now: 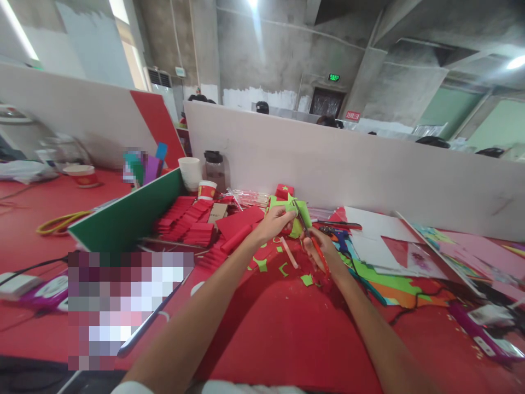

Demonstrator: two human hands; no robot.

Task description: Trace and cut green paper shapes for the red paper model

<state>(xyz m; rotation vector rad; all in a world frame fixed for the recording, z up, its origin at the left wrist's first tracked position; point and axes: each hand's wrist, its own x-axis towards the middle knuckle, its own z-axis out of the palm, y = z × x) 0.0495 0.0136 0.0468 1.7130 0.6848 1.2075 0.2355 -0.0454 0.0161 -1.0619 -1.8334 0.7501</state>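
Observation:
Near the middle of the red table, my left hand (279,221) pinches a piece of light green paper (302,212). In my right hand (322,249) is a pair of scissors (318,253) with orange-red handles, my fingers wrapped around them. The blades point up and away from me and meet the green paper close to my left fingertips. Whether they are parted is too small to tell. Under both hands lie green paper scraps (307,280) and a pale pink strip (289,253).
Stacks of folded red paper (180,219), paper cups (207,190) and a bottle (214,167) stand at the left, beside a green divider (131,210). White sheets (375,241) and coloured paper (410,287) lie to the right. A white partition (328,158) rises behind. A blurred-out screen (143,301) sits front left.

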